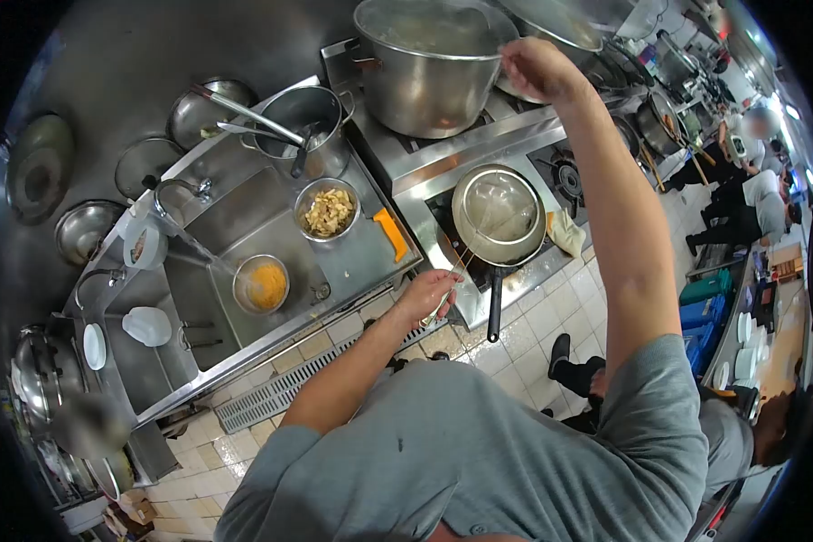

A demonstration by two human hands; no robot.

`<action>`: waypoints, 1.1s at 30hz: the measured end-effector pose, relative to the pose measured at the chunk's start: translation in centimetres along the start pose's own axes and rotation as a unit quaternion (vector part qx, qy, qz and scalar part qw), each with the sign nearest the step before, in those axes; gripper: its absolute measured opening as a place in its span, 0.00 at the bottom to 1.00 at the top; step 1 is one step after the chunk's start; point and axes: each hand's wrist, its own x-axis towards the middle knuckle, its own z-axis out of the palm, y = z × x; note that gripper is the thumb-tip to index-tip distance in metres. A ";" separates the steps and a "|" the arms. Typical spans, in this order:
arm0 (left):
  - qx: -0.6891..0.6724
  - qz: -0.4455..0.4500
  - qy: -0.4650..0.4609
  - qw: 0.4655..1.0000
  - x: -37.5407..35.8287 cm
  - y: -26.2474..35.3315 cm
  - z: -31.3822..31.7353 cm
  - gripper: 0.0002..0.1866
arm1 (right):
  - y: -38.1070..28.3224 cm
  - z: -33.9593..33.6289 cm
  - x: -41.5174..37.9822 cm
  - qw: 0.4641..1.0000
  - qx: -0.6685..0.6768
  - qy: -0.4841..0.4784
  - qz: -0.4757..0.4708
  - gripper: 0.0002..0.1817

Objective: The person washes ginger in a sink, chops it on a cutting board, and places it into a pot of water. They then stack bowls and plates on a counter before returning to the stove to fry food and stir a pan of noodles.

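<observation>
My left hand is closed around the handle of a strainer, whose mesh bowl lies over a dark-handled pan on the stove. Raised at the upper right, my right hand is beside the rim of a large steaming steel pot. Its fingers are curled, and I cannot make out what they hold, if anything. A folded cloth lies right of the pan.
Left is a steel sink with running water and a bowl of yellow food. A bowl of chopped pieces, an orange-handled tool and a pot stand beside it. Several people are at the right.
</observation>
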 end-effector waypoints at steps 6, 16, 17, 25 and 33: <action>-0.005 0.003 -0.006 1.000 -0.3 0.0 -0.3 0.19 | -3.2 0.7 0.2 0.830 0.541 -0.100 0.090 0.08; 0.046 0.018 0.016 0.999 0.1 -2.0 -0.1 0.18 | -6.3 3.2 -7.7 0.796 0.605 -0.032 -0.009 0.08; 0.048 0.024 0.017 0.998 0.2 -2.4 -0.1 0.18 | -6.5 3.0 -7.7 0.807 0.589 -0.032 -0.020 0.08; 0.055 -0.009 0.057 0.997 0.4 -3.1 0.4 0.17 | -6.4 1.3 -11.6 0.789 0.605 -0.096 -0.036 0.08; 0.042 0.004 0.073 0.996 0.7 -2.6 0.8 0.14 | -1.8 -1.8 -21.3 0.734 0.644 -0.214 -0.002 0.07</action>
